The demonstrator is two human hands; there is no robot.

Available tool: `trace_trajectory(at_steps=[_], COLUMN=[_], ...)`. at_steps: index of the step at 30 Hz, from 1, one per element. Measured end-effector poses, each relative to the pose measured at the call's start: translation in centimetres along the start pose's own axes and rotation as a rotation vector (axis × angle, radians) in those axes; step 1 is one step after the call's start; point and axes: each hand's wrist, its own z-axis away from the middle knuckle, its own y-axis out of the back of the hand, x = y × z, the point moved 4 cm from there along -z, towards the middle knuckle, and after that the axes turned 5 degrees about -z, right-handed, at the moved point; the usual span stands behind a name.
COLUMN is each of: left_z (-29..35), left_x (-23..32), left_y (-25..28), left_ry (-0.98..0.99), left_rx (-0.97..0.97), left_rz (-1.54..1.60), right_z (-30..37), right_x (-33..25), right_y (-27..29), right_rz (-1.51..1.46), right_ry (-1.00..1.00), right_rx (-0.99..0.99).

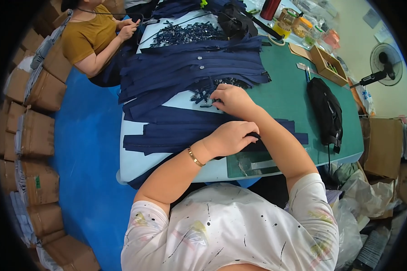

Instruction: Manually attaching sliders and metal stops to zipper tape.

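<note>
My left hand [230, 137] pinches a dark piece [253, 135] beside my right forearm; my right hand [233, 100] is bunched narrow at the small parts [202, 93] beyond the navy strips [176, 130] — holding one or not, I can't tell. Best, I judge, to pick singly — left pinch steady.

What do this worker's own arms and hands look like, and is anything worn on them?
The left hand and the right hand are both bare, without gloves. A narrow gold-coloured bracelet circles the left wrist; nothing shows on the right wrist. The short white fabric sleeves carry soft patches of pink and yellow.
</note>
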Motion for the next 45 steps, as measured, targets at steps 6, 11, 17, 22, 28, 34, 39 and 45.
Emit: trace_trajectory(at_steps=[6, 11, 17, 22, 28, 34, 39, 45], left_z=[0.1, 0.3, 0.6, 0.4, 0.7, 0.4, 0.7, 0.9], left_x=[-1.1, -3.3, -4.7, -4.7, -4.6, -4.1, -4.7, -5.2], left_y=[0.4, 0.8, 2.7, 2.8, 3.7, 3.7, 3.6, 3.3], left_ry=[0.202, 0.406, 0.476, 0.481, 0.397, 0.363, 0.388, 0.429], left_rx=[-0.111, 0.123, 0.383, 0.437, 0.584, 0.522, 0.500, 0.486], left_rz=[0.487, 0.730, 0.642, 0.581, 0.220, 0.026, 0.032, 0.155], right_z=[0.0, 2.6, 4.9, 5.6, 6.3, 6.2, 6.2, 6.4], right_x=[0.5, 3.4, 2.1, 1.4, 1.3, 1.4, 1.6, 2.0], right_y=[0.2, 2.8, 4.5, 5.0, 6.1, 4.2, 4.0, 3.8], right_rz=[0.002, -0.974, -1.202, -0.750, -0.568, -1.182, -1.214, -1.184], right_ry=[-0.108, -0.467, -0.319, -0.294, -0.284, -0.151, -0.266, -0.276], right_rx=[0.062, 0.246, 0.332, 0.330, 0.413, 0.348, 0.260, 0.245])
